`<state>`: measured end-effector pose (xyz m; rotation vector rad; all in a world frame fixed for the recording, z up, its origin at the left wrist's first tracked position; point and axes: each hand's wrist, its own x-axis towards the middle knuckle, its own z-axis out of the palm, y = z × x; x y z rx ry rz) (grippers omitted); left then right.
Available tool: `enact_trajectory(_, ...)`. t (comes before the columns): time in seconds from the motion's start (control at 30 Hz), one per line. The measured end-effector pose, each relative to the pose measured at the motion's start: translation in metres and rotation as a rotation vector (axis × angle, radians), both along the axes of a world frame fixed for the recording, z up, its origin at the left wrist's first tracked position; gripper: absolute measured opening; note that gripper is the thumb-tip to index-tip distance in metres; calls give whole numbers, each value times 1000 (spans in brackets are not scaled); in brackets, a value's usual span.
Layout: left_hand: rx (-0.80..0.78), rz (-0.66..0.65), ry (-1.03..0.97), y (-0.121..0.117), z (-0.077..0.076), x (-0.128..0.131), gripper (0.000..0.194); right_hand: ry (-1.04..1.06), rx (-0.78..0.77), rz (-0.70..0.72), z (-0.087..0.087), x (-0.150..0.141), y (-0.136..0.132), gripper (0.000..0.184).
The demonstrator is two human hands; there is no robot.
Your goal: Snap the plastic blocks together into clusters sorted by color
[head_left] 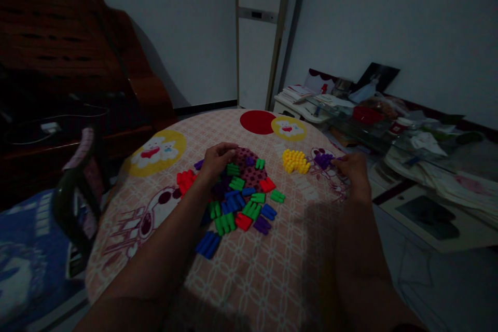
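On the round table lies a loose pile of plastic building blocks [234, 201] in green, blue, red and purple. My left hand [218, 162] is over the pile's far left side, fingers stretched forward with thumb and forefinger slightly apart; nothing shows between them, and its underside is hidden. To the right, my right hand [355, 170] pinches a small purple block [338, 159] by the purple block cluster [322, 159]. Just left of that cluster sits a group of yellow blocks [294, 161]. Red blocks [185, 181] lie by my left wrist.
A patterned cloth [249, 285] covers the table. Stacked papers [298, 93] and clutter fill a glass-topped cabinet along the right wall. A chair [73, 202] stands close on the left, with a wooden bench [66, 41] behind it. A tall white unit [257, 57] is in the corner.
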<state>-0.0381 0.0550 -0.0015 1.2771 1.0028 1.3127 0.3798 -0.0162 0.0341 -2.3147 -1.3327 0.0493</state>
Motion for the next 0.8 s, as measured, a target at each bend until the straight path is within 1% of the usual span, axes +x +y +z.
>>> enact_trajectory(0.07,3,2,4,0,0,0,39,18,3,9,-10,0,2,33)
enact_trajectory(0.13,5,-3,-6,-1,1,0,40,113,29,12,-16,-1,2,30)
enact_trajectory(0.23,1,-13,-11,-3,2,1,40,350,60,-13,-20,-2,0,28)
enact_trajectory(0.3,-8,-12,5,-3,2,1,40,437,81,-31,-20,-3,-3,27)
enact_trajectory(0.43,-13,-5,20,-3,2,1,39,425,139,-34,-21,-7,-2,24)
enact_trajectory(0.6,2,-11,32,1,-4,-1,35,442,223,-20,-29,-9,4,23)
enact_trajectory(0.7,30,14,83,7,-10,-4,34,461,206,-42,-31,-9,6,20)
enact_trajectory(0.8,97,46,213,11,-13,-9,33,479,141,-91,-31,-8,7,16)
